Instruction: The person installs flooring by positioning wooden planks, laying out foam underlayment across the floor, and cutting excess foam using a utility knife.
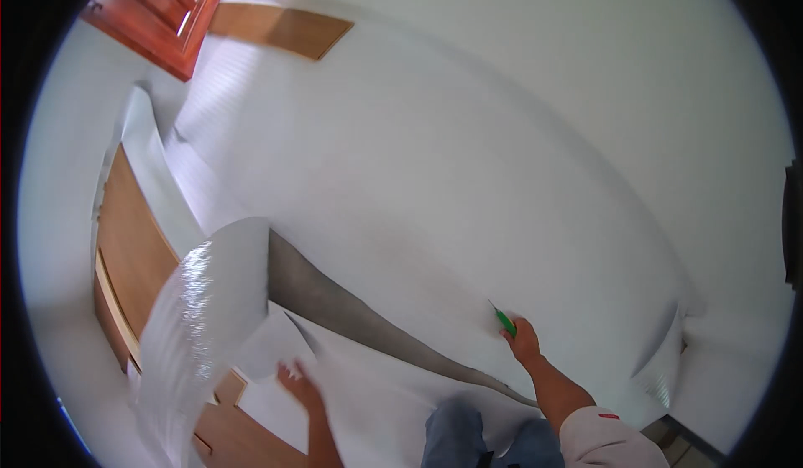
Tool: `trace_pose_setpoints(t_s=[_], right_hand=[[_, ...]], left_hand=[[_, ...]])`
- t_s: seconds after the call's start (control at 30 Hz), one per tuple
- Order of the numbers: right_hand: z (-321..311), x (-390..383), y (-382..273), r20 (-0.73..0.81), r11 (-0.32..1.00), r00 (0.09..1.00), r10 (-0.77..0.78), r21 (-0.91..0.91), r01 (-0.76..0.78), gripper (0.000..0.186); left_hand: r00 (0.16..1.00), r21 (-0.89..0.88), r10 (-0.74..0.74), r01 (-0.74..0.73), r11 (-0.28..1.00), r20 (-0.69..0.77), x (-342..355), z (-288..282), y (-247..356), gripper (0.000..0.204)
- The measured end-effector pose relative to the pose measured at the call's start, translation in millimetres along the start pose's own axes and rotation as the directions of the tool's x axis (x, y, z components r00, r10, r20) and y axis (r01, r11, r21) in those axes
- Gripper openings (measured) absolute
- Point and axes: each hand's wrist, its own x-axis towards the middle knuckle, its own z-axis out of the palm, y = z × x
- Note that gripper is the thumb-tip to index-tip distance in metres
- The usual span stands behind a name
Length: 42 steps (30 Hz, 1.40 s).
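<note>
My right hand is closed around a green utility knife, whose thin blade points up and left over a white foam sheet spread on the floor. My left hand hovers near a loose white sheet, its fingers slightly apart with nothing seen in them. Between the sheets lies a tapering strip of bare grey floor. Left of it, a shiny, curled-up end of foam sheet rises. My bent knees are at the lower edge.
Brown wooden boards lie at the left, and more boards sit by my left arm. Another board rests at the far end beside a reddish wooden door. The sheet's corner curls up at the right wall.
</note>
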Motion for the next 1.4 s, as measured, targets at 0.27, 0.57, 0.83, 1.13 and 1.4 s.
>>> trace_pose_setpoints(t_s=[0.27, 0.57, 0.83, 1.13, 1.4], right_hand=[[10.8, 0.3, 2.9, -0.023, 0.997, 1.000, 0.016, -0.081, -0.018, 0.035], [-4.0, 0.5, 8.1, 0.009, 0.992, 0.999, 0.053, -0.116, -0.052, 0.031], [10.9, 85.1, -102.6, -0.248, 0.995, 0.967, 0.062, 0.086, -0.042, 0.025], [40.0, 447.6, -399.7, -0.323, 0.645, 0.563, -0.761, -0.285, 0.709, 0.017], [63.3, 495.4, -433.6, -0.246, 0.619, 0.568, -0.785, -0.304, 0.724, 0.027]], left_hand=[[0.922, 0.277, 0.019, -0.136, 0.951, 0.387, 37.0, 131.6, 70.4, 0.071], [0.952, 0.285, 0.078, -0.166, 0.944, 0.297, -8.2, 173.9, 26.5, 0.059], [0.779, 0.399, -0.310, 0.084, 0.913, 0.545, 0.8, 223.3, 11.5, 0.052], [0.966, 0.241, 0.039, -0.103, 0.965, 0.257, 25.8, 200.7, 65.7, 0.042], [0.986, 0.200, 0.060, -0.091, 0.976, 0.156, 14.5, 197.6, 40.8, 0.045]])
